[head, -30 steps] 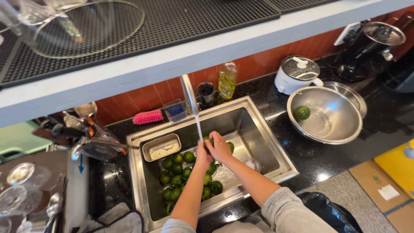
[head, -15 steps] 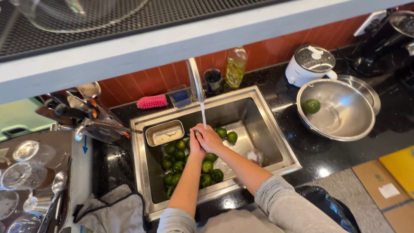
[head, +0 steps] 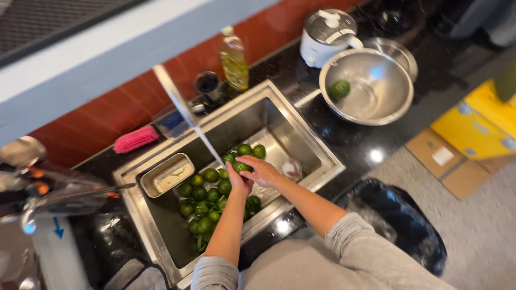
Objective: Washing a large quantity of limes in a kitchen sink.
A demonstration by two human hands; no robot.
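While water streams from the faucet into a steel sink, the person's left hand and right hand close together around one green lime just under the stream. More limes lie heaped on the sink floor — some behind the hands. On the black counter, a steel bowl holds a single lime.

A small round green lime is sitting between two hands, getting wet under running water; more green limes are lying below.
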